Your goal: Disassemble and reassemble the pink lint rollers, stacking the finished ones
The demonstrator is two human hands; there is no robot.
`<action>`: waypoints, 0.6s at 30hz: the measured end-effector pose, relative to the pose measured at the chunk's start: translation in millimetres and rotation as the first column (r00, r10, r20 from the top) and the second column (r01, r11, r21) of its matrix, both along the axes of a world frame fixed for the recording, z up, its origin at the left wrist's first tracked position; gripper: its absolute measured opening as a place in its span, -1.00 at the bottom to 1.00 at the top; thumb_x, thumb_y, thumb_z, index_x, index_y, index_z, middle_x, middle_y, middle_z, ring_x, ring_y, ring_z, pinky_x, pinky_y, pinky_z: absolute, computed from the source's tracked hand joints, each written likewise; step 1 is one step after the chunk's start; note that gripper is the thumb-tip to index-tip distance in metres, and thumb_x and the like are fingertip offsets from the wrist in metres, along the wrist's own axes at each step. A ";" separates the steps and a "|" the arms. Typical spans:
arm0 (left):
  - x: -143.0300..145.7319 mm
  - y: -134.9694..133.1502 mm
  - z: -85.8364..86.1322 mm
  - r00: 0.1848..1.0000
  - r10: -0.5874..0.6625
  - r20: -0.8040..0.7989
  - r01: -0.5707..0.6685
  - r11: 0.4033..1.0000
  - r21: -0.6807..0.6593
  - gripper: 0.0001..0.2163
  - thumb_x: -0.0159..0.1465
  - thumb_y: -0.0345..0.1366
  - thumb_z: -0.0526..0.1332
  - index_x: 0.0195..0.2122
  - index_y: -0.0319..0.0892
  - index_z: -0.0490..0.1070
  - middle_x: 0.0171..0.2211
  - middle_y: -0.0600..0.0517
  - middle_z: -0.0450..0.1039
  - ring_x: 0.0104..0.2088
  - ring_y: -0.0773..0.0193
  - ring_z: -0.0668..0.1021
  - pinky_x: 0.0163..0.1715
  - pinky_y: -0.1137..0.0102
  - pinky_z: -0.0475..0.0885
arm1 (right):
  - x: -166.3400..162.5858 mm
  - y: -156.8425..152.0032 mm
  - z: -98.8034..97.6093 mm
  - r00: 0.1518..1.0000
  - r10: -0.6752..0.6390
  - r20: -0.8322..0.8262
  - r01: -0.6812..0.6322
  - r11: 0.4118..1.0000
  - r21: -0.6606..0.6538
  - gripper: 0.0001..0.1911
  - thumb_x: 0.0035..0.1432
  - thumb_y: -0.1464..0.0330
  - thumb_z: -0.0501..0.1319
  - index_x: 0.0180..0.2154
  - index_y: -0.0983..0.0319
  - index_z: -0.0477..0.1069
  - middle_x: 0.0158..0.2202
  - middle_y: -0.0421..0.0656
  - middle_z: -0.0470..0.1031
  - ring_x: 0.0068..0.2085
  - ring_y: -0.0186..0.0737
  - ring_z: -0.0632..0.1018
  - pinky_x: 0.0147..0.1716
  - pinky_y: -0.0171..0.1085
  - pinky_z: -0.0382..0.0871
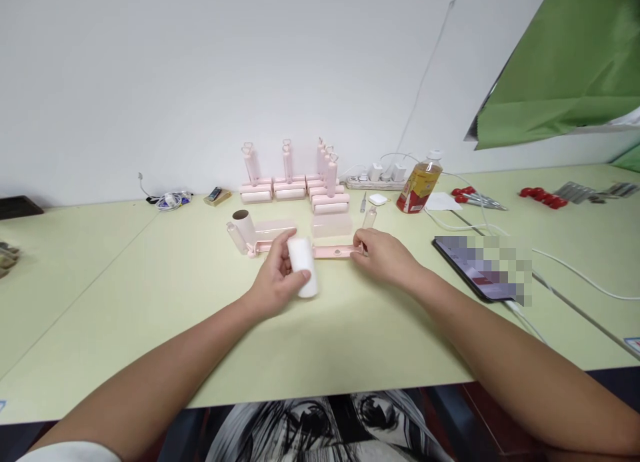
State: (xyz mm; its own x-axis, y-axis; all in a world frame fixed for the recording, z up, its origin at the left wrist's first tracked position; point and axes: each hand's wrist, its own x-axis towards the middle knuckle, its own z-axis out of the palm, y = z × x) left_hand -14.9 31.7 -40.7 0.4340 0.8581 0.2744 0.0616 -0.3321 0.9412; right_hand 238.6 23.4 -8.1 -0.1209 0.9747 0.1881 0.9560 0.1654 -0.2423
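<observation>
In my left hand [277, 275] is a white lint roller refill [303, 269], held tilted above the table with thumb and fingers around it. My right hand [383, 254] pinches the right end of a flat pink plastic handle [336, 251] lying on the table; its fingertips are partly hidden. Just behind that hand rises a small clear tube [370, 217]. Another pink piece [264, 247] lies behind my left hand. Near it stand a white roll with a brown cardboard core [243, 225] and a clear tube [237, 238]. Clear plastic covers [332, 225] lie behind the handle.
Assembled pink lint rollers [290, 190] stand in groups by the wall. A power strip [375, 182], a red-yellow bottle [421, 185], and red-handled scissors [477, 199] are behind on the right. A phone [473, 269] with a cable lies right of my arm; a coiled cable [170, 201] is left.
</observation>
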 end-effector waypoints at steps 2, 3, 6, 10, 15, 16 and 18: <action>-1.8 3.8 3.0 0.994 0.051 0.095 -0.039 0.992 -0.121 -0.30 0.18 -0.21 0.20 0.31 -0.01 -0.10 -0.10 -0.03 0.35 -0.21 0.20 0.47 -0.27 0.30 0.42 | -3.0 -5.5 3.6 0.996 0.062 -0.067 -0.060 0.998 0.034 -0.84 0.14 0.39 0.11 -0.24 0.24 0.42 -0.36 -0.12 0.47 -0.39 -0.21 0.42 -0.42 -0.29 0.15; -3.0 5.8 4.2 0.990 0.082 0.118 -0.064 0.986 -0.152 -0.31 0.18 -0.22 0.19 0.31 -0.01 -0.08 -0.13 -0.02 0.35 -0.22 0.21 0.46 -0.30 0.31 0.42 | -4.5 -7.7 5.1 0.992 0.080 -0.095 -0.076 0.996 0.042 -0.80 0.14 0.41 0.10 -0.20 0.26 0.43 -0.36 -0.13 0.46 -0.39 -0.23 0.42 -0.41 -0.29 0.17; -4.9 9.4 7.1 0.980 0.135 0.144 -0.104 0.974 -0.200 -0.33 0.17 -0.19 0.19 0.29 0.01 -0.04 -0.18 0.01 0.34 -0.29 0.24 0.45 -0.38 0.35 0.41 | -8.8 -11.4 7.2 0.986 0.105 -0.133 -0.101 0.994 0.034 -0.78 0.13 0.44 0.10 -0.21 0.29 0.47 -0.38 -0.13 0.45 -0.39 -0.24 0.42 -0.37 -0.29 0.19; -0.9 5.8 10.3 0.988 0.067 0.138 -0.021 0.950 -0.310 -0.33 0.19 -0.17 0.20 0.29 0.02 -0.06 -0.20 0.02 0.36 -0.43 0.31 0.45 -0.54 0.42 0.37 | -16.5 -12.7 4.2 0.975 0.148 -0.167 -0.154 0.988 -0.026 -0.87 0.10 0.43 0.13 -0.45 0.26 0.42 -0.40 -0.12 0.45 -0.37 -0.24 0.42 -0.37 -0.31 0.17; 5.6 -1.7 10.1 0.987 -0.071 0.142 0.122 0.914 -0.388 -0.26 0.15 -0.16 0.31 0.29 -0.03 -0.05 -0.20 0.01 0.41 -0.39 0.32 0.47 -0.46 0.43 0.40 | -28.7 -15.0 -4.9 0.971 0.051 -0.234 -0.082 0.988 -0.127 -0.86 0.09 0.35 0.15 -0.48 0.21 0.25 -0.55 -0.21 0.37 -0.51 -0.30 0.33 -0.52 -0.32 0.03; 6.0 -2.4 9.5 0.985 -0.096 0.144 0.147 0.905 -0.399 -0.26 0.15 -0.16 0.32 0.28 -0.03 -0.04 -0.17 -0.01 0.42 -0.36 0.31 0.49 -0.44 0.42 0.41 | -30.3 -14.9 -7.2 0.965 0.045 -0.260 -0.082 0.988 -0.132 -0.85 0.10 0.34 0.15 -0.48 0.20 0.23 -0.56 -0.23 0.36 -0.52 -0.30 0.31 -0.53 -0.32 0.02; 6.1 -2.8 7.9 0.982 -0.133 0.135 0.178 0.893 -0.413 -0.27 0.14 -0.16 0.35 0.26 -0.02 -0.01 -0.12 -0.04 0.41 -0.33 0.29 0.51 -0.40 0.40 0.43 | -32.0 -13.8 -12.1 0.944 0.042 -0.326 -0.090 0.987 -0.134 -0.86 0.09 0.34 0.14 -0.46 0.20 0.21 -0.55 -0.25 0.36 -0.52 -0.31 0.33 -0.53 -0.34 0.04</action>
State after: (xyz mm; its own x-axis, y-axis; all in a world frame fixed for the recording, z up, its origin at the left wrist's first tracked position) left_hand -8.8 28.9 -32.9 0.5608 0.8266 -0.0485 -0.0603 0.0992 0.9932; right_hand 206.5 9.6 -20.2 -0.1425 0.9862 0.0848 0.8113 0.1655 -0.5607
